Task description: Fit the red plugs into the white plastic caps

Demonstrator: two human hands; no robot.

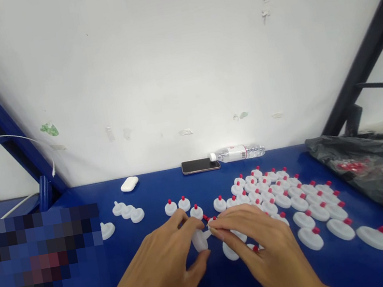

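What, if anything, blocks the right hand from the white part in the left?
Nothing visible: the right hand has its fingers at the spout of the white part, held in the left hand. Red-capped parts lie nearby, not visibly between.

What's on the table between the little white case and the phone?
Nothing: the head view shows only bare blue tabletop between the white case and the phone.

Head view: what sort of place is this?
Probably a small assembly workbench: rows of white pieces with red tips on a blue tabletop, and a black plastic bag holding small red parts.
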